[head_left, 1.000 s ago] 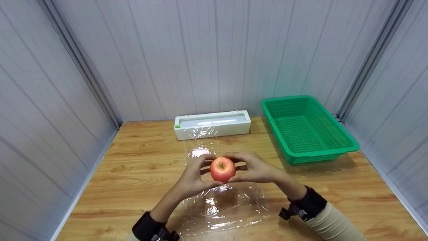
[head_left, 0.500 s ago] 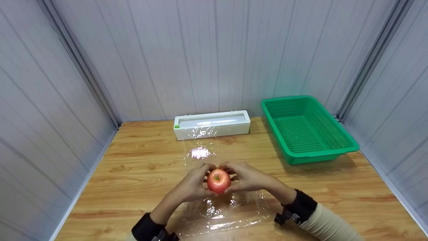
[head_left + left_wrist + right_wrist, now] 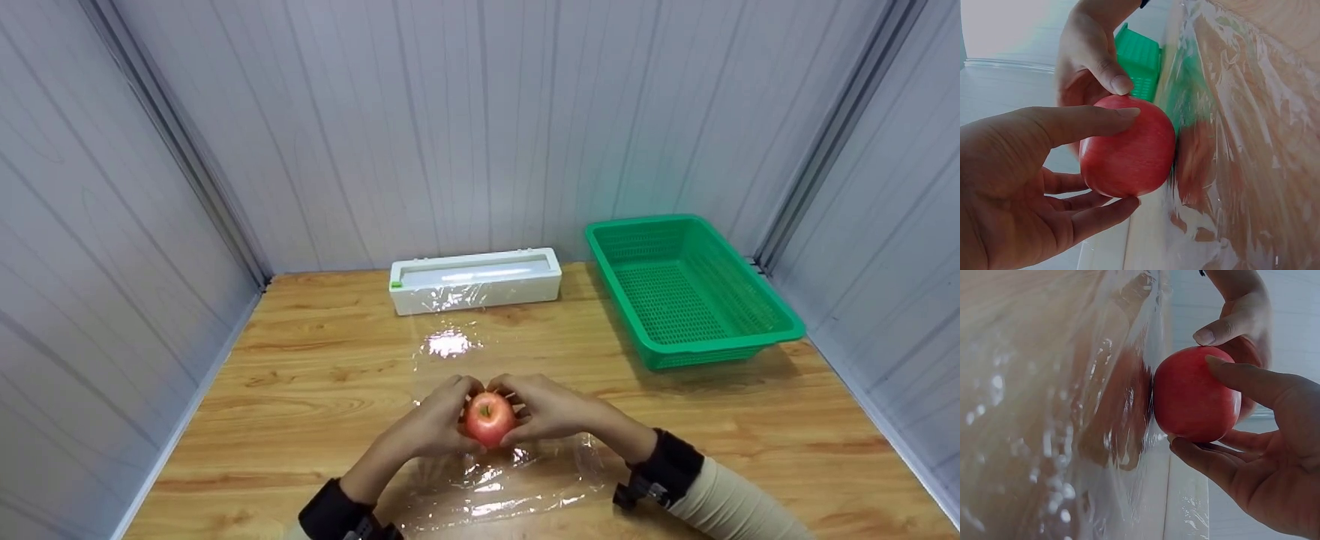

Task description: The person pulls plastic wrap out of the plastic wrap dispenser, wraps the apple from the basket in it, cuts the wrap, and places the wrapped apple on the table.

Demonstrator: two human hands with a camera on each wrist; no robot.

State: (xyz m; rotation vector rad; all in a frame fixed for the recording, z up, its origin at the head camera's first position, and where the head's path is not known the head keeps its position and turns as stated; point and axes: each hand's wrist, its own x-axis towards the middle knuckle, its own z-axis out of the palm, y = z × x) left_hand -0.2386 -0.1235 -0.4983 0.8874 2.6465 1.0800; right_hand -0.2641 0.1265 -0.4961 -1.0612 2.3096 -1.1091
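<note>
A red apple [image 3: 489, 421], stem up, sits between my two hands at the front middle of the table. My left hand [image 3: 435, 421] grips it from the left, thumb on the near side and fingers round the far side. From the other side my right hand [image 3: 551, 411] holds it the same way. Under the apple [image 3: 1134, 149] spreads a sheet of clear plastic wrap [image 3: 510, 487], wrinkled and shiny. In the right wrist view the apple's [image 3: 1196, 394] base is right at the wrap [image 3: 1112, 399].
A white cling film dispenser [image 3: 476, 291] with a green slider lies at the back middle; the wrap runs from it toward me. At the back right stands a green plastic basket [image 3: 675, 300]. Pale panel walls [image 3: 480, 127] enclose the wooden table [image 3: 300, 390].
Both hands have brought the apple down and toward me onto the wrap, slightly to the left. The dispenser and the basket have stayed put.
</note>
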